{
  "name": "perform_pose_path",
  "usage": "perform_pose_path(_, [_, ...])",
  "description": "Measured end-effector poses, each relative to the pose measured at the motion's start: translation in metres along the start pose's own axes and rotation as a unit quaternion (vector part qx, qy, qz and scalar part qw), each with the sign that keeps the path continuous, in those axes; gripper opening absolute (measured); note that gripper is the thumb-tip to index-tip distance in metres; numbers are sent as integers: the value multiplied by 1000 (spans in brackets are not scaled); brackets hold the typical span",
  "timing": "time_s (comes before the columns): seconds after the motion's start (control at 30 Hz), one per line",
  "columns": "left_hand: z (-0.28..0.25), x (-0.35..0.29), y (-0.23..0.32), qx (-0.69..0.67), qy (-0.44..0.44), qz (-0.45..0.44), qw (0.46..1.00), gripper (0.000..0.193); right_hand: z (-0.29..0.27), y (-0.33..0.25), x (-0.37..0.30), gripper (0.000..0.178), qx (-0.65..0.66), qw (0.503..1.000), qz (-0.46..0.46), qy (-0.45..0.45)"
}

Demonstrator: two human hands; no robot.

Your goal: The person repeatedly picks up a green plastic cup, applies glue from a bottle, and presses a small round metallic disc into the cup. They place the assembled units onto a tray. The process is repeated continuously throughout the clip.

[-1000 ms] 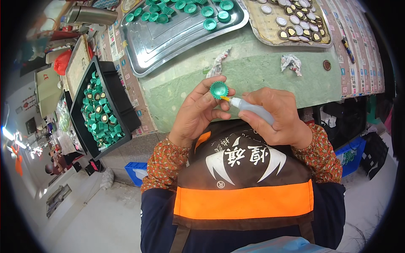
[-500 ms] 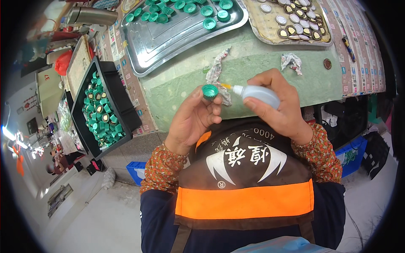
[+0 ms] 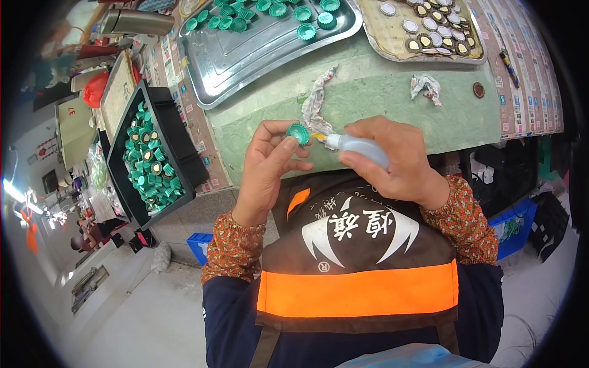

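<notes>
A green fluted cap [image 3: 298, 134] is pinched between the thumb and fingers of my left hand [image 3: 270, 156], tilted toward the right. My right hand [image 3: 399, 156] grips a translucent squeeze bottle [image 3: 363, 151] with a white neck and a yellow tip. That tip points left and lies close to the cap's rim; whether the two touch I cannot tell. Just beyond both hands, a crumpled whitish cloth [image 3: 316, 101] lies on the green table cover [image 3: 374, 92].
Metal tray [image 3: 245, 67] at the back holds green caps. Another tray [image 3: 423, 58] carries dark and white caps. At left stands a black bin [image 3: 184, 165] full of green caps. A crumpled wad [image 3: 426, 88], a brown cap [image 3: 478, 90] and a pen [image 3: 509, 69] lie at right.
My left hand has turned the cap, tilting its opening to the right. The squeeze bottle has shifted left and down, still in my right hand.
</notes>
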State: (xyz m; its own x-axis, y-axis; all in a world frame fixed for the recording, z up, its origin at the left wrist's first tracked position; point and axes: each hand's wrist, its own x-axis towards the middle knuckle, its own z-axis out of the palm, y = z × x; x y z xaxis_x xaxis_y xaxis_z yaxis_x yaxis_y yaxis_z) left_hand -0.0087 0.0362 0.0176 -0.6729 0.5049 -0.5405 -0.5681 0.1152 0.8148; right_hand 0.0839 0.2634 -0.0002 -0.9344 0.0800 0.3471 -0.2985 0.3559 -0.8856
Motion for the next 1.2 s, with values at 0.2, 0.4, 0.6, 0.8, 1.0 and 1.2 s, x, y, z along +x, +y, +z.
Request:
perform_pose_path(0.2, [3, -3, -1, 28, 4, 17, 999, 31, 6, 1, 0, 31, -62, 997, -49, -16])
perform_pose_path(0.4, [2, -5, -7, 85, 15, 76, 993, 35, 9, 1, -3, 30, -67, 997, -36, -16])
perform_pose_path(0.6, [4, -7, -9, 83, 18, 102, 991, 40, 7, 1, -5, 25, -22, 999, 6, -35])
perform_pose_path(0.8, [2, -5, -10, 111, 12, 158, 981, 42, -6, 10, 2, 22, 86, 989, 123, -5])
perform_pose_path(1.0, [0, -2, -9, 105, -6, 169, 980, 42, -4, 31, 4, 23, -38, 991, 122, -25])
perform_pose_path(1.2, [-3, -2, -9, 61, -7, 120, 991, 41, 8, 41, 3, 21, -214, 977, 5, -12])
